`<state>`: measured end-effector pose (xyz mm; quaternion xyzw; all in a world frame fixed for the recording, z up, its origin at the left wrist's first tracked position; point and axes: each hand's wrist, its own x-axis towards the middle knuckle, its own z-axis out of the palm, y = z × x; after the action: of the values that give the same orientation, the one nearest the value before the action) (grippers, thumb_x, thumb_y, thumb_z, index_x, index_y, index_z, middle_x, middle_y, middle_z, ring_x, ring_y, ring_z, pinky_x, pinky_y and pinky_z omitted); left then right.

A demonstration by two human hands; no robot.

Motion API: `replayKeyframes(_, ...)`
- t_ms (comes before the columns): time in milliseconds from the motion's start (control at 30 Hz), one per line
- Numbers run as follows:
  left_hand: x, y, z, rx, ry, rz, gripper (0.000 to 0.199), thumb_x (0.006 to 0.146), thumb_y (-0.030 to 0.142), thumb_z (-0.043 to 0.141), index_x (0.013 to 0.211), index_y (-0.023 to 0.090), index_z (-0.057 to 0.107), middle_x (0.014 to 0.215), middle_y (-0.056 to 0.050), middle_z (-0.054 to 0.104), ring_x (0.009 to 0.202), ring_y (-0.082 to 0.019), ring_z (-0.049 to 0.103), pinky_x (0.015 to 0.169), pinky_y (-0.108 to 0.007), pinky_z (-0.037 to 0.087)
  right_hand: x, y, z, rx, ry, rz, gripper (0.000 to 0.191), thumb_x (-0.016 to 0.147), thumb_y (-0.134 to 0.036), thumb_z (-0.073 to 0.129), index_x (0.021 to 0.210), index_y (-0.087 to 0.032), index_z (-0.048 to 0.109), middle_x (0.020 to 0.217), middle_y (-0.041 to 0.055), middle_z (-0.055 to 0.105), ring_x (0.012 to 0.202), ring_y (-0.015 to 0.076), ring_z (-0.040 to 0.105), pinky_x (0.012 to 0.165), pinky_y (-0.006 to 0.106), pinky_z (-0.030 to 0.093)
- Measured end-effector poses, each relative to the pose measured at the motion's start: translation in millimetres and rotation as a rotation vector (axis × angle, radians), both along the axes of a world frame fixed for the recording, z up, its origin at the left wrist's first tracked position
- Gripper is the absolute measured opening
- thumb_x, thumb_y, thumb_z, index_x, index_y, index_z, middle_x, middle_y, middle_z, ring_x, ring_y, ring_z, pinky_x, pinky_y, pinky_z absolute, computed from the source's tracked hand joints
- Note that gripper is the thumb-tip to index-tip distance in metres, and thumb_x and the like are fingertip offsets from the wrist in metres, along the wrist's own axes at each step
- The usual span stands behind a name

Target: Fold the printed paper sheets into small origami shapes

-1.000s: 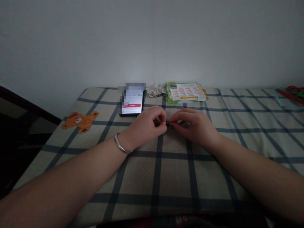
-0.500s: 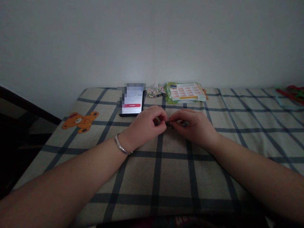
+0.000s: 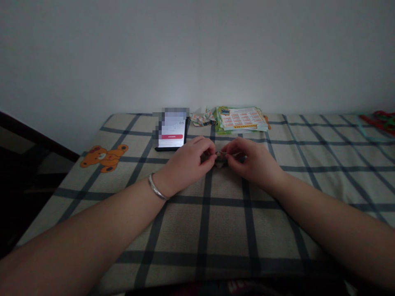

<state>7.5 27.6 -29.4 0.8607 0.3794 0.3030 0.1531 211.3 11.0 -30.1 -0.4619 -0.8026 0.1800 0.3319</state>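
Observation:
Near the middle of the checked cloth, a small folded piece of paper [image 3: 220,159] is held between my two hands. My left hand [image 3: 193,158], a silver bangle [image 3: 156,187] at its wrist, pinches the paper's left side between thumb and fingertips. On the other side, the thumb and forefinger of my right hand [image 3: 254,159] close on the right edge. Dim light and the fingers hide much of the paper's shape.
A phone [image 3: 173,129] with a lit screen lies behind my left hand. Beside it are folded printed paper pieces [image 3: 203,118] and a stack of printed sheets [image 3: 242,120]. An orange bear cutout [image 3: 105,158] lies left; red and green items [image 3: 384,121] sit far right.
My right fingers have shifted and rise slightly, parting a little from the left ones. More of the folded paper shows between the hands.

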Motion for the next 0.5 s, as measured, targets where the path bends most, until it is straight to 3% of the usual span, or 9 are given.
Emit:
replayKeyframes(267,-0.9,1.5,-0.7,0.007,0.029,-0.016,0.009,0.086,0.012,0.051,0.088,0.017,0.058,0.089,-0.002,0.058,0.084,-0.015,0.055,0.073,-0.028,0.043,2.4,-1.4,3.5,-0.007,-0.105,-0.042,0.01,0.079,-0.019,0.058,0.088,-0.02,0.062,0.087,0.0025,0.069,0.074,0.0159,0.063,0.064,0.027,0.047)
replayKeyframes(500,-1.3,0.8,0.9,-0.028,0.007,-0.023,0.008,0.088,0.016,0.051,0.089,0.018,0.059,0.087,-0.001,0.06,0.083,-0.015,0.056,0.073,-0.028,0.044,4.8,-1.4,7.5,0.114,-0.232,-0.065,0.01,0.085,-0.029,0.059,0.079,-0.021,0.058,0.097,0.0032,0.068,0.073,0.0145,0.06,0.063,0.027,0.044)
